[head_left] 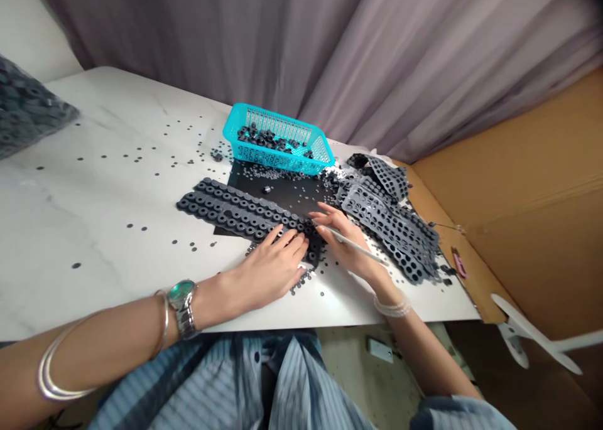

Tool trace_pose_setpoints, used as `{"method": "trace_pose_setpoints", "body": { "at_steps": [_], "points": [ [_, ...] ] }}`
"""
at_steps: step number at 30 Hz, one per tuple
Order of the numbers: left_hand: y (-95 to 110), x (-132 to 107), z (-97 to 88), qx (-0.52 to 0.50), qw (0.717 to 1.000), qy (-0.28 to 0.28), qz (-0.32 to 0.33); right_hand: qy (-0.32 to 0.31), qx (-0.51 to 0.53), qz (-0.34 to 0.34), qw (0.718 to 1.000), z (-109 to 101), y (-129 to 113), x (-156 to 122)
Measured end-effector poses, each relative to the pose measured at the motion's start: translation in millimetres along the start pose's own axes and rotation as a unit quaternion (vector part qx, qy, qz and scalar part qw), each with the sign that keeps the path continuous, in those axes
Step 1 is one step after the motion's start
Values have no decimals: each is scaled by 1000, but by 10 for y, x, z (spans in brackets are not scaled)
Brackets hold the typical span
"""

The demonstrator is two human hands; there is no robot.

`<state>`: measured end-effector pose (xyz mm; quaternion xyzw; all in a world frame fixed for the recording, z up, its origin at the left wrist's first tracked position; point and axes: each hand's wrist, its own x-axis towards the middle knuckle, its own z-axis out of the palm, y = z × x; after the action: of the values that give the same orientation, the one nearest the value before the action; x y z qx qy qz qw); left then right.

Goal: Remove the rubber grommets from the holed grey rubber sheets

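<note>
A dark grey rubber sheet (226,209) with rows of round ring-shaped parts lies slantwise, partly over a black mat (294,194). My left hand (268,268) rests on the sheet's near right end, fingers stretched out over its edge. At that same end, my right hand (347,245) is closed around a slim white pen-like tool (362,250). The tip of the tool is by the sheet's rings; whether it touches one I cannot tell. Small dark discs (301,282) lie scattered under and around both hands.
Behind the mat stands a turquoise basket (282,160) holding loose dark round parts. Punched-out sheets (389,229) are heaped on the right. A clear bag of dark parts (28,113) sits far left. A cardboard panel (527,166) borders the right side, near a pink cutter (458,263).
</note>
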<state>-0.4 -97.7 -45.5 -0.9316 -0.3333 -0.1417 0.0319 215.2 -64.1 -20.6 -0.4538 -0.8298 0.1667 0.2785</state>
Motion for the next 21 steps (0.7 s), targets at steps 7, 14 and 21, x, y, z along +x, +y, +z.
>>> {"method": "trace_pose_setpoints", "body": {
  "at_steps": [7, 14, 21],
  "points": [
    [-1, -6, 3, 18, 1000, 3, 7, -42, -11, 4, 999, 63, -20, -1],
    [-6, -3, -1, 20, 1000, 0, 18, -42, -48, -31, 998, 133, 10, 24],
    [-24, 7, 14, -18, 1000, 7, 16, -60, -97, -62, 992, 123, 21, 88]
  ]
}}
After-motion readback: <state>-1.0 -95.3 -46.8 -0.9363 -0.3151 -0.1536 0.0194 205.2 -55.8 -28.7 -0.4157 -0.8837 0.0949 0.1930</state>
